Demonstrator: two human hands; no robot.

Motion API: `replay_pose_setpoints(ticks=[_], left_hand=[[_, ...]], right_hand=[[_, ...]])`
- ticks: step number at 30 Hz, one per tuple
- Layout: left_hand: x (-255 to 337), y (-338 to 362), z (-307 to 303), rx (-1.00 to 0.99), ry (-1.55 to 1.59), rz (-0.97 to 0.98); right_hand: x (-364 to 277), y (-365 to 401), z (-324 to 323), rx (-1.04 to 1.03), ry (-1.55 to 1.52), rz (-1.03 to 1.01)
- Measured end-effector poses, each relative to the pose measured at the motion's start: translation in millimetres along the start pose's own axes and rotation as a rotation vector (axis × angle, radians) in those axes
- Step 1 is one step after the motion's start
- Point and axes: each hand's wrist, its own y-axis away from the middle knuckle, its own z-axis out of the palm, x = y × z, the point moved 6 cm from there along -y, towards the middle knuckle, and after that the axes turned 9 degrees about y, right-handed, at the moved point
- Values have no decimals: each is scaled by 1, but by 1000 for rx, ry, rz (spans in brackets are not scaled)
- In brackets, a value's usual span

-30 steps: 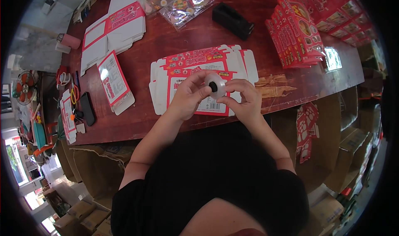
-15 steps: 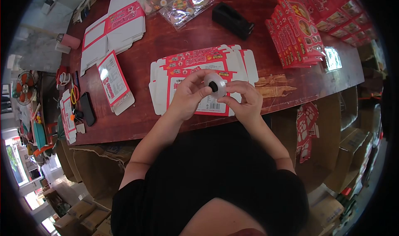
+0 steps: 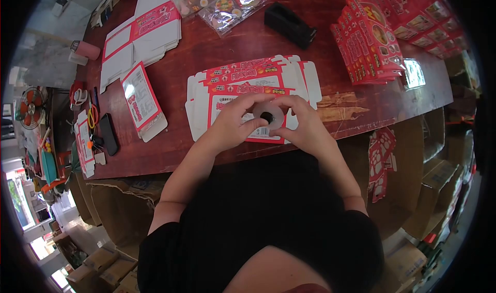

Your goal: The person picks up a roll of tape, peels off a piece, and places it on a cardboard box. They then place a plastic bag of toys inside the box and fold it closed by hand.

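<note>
A roll of clear tape (image 3: 275, 114) is held between my two hands, just above a pile of flat red-and-white printed cartons (image 3: 244, 78). My left hand (image 3: 238, 120) grips the roll from the left, its thumb at the dark core hole. On the right side, my right hand (image 3: 305, 120) closes on the rim with thumb and fingers. Further up the table lies a black tape dispenser (image 3: 290, 25), with no roll visible in it.
Upper left holds a stack of flat cartons (image 3: 139, 37) and a single carton (image 3: 141, 102). A black phone (image 3: 109, 134) and yellow-handled scissors (image 3: 92, 118) lie at the left edge. Red packed boxes (image 3: 367, 42) stand at right. Open cardboard boxes (image 3: 126, 210) sit below the table edge.
The tape roll has turned to lie flatter and shifted slightly down. My right hand has moved from pinching at its side to wrapping round the rim.
</note>
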Motion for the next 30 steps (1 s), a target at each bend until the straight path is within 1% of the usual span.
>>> replay_pose_setpoints(ticks=[2,4,7,10,11,13,16,22,25,29,30], left_hand=[[12,0,7,-88,-101,-105],[9,0,9,-139,-42,-140],[6,0,9,-172,35,-162],[5,0,8,-186,112,-218],[4,1,9,-191,139,-245],[-1,1,9,-188,156,-236],[-2,-1,9,-174,209,-210],[-5,-1,3,-91,228,-145],[-3,-3,2,-46,280,-97],[1,-2,0,16,338,-67],[0,-3,0,-3,309,-56]], right_hand=[[-2,-1,4,-155,-1,37],[-1,0,9,-292,21,51],[2,1,11,-335,-50,-29],[1,4,10,-422,-185,-11],[3,4,10,-439,-158,15],[7,4,11,-471,-101,66],[8,4,8,-413,-201,43],[20,8,8,-266,-311,91],[22,7,6,-155,-386,68],[22,8,3,-62,-364,32],[21,8,3,-54,-379,28]])
